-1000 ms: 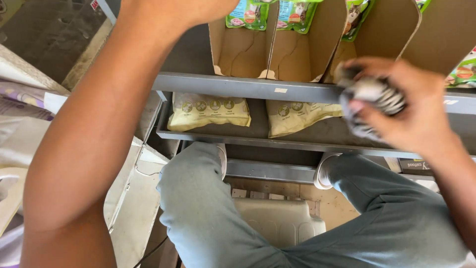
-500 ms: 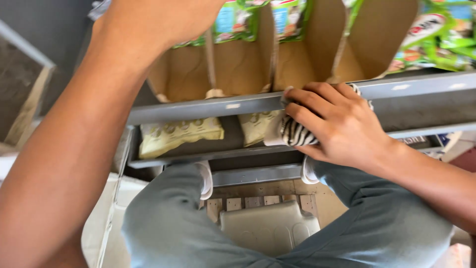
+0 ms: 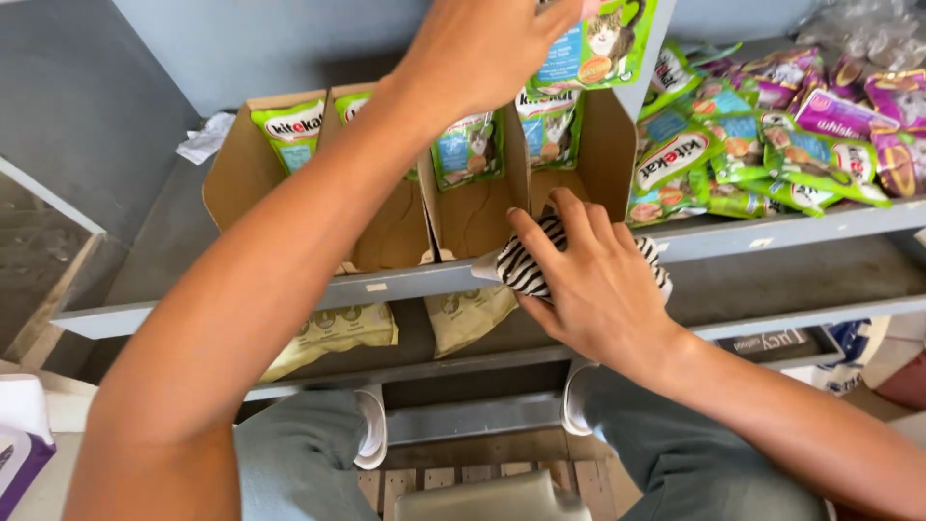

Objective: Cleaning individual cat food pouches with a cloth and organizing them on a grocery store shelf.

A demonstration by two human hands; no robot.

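the zebra-striped cloth [image 3: 529,268] lies bunched on the front edge of the grey metal shelf [image 3: 801,232], at the mouth of the right-hand compartment of a cardboard display box [image 3: 241,164]. the right hand [image 3: 588,280] presses down flat on it, fingers [image 3: 540,236] spread and curled over the top, so the cloth is pinned against the shelf lip and the cardboard floor as for wiping. the left hand [image 3: 482,48] reaches higher, fingers closed on a green cat-food pouch [image 3: 598,43] and holding it lifted above that same compartment, which keeps the floor of the slot bare under the cloth.

other green pouches [image 3: 468,145] stand upright at the back of the neighbouring compartments, held in rows by the cardboard dividers. to the right of the box, loose green and purple pouches [image 3: 762,135] lie piled on the shelf. on the lower shelf, two pale yellow bags [image 3: 333,333] lie flat. below them show the person's grey trouser legs [image 3: 299,463] and white shoe toes [image 3: 371,439] against the shelf base.
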